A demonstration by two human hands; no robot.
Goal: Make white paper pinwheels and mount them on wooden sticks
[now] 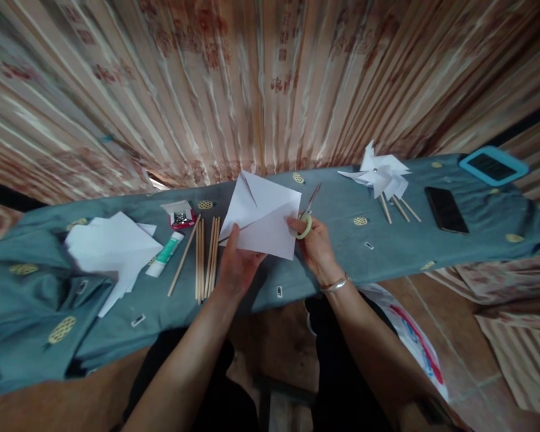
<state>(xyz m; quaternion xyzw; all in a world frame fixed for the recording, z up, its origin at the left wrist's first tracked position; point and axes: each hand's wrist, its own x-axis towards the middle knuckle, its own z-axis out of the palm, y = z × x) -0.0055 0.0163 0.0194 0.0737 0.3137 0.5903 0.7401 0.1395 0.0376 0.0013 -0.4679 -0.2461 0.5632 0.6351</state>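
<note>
A square sheet of white paper (270, 207) is held up over the table, with slits cut inward from its left and top corners. My left hand (239, 264) grips its lower left edge, thumb on top. My right hand (314, 240) pinches the right edge and also holds a pair of scissors (306, 222) with pale green handles. The scissor blades point up and away from the paper. Left of my left hand lie several wooden sticks (201, 258), a glue stick (165, 255) and a small red box (181, 217) of metal pins.
White paper sheets (112, 243) are stacked at the left. Several paper pinwheels (380, 174) on sticks lie to the right, near a black phone (446, 209) and a blue-framed tablet (494, 165). A green cloth (337, 258) covers the narrow table; a curtain (261, 90) hangs behind. A plastic bag (414, 336) is below.
</note>
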